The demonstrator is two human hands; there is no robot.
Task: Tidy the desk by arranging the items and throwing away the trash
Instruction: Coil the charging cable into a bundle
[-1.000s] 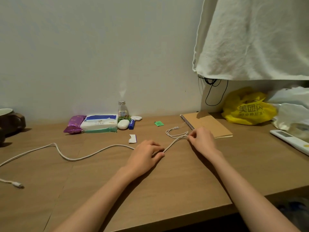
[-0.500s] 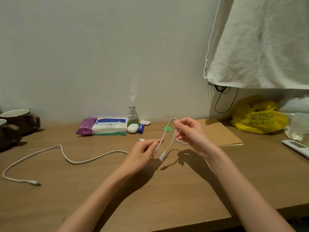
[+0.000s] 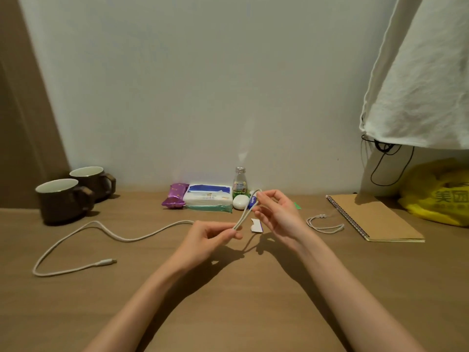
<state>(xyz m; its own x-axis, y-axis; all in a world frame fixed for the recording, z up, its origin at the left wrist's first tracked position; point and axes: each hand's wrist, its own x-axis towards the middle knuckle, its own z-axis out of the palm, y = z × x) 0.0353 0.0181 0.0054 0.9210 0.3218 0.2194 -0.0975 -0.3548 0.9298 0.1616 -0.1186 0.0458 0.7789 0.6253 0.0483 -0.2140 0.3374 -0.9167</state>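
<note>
Both hands work a white charging cable above the counter. Your left hand pinches a doubled stretch of it between thumb and fingertips. Your right hand curls its fingers round the top of the fold, raised just in front of the toiletries at the wall. Between the two grips the doubled cable slants up and to the right. The slack to be gathered lies entirely to the left of your left-hand grip. It runs leftward over the counter, humps near the two brown mugs, swings round in a wide bend and doubles back to its plug, which lies flat and well apart from both hands. Its long axis is left to right, so your left hand is the nearer to feed it in. The cable's other end is buried inside the grips and cannot be placed. A blue tube is half hidden behind the raised fold. A thin white cord lies beside the spiral notebook, and whether it is an earphone lead or a short cable is unclear. A white paper scrap sits just beyond your hands. The yellow bag is cut off at the right edge, and no bin is in view.
</note>
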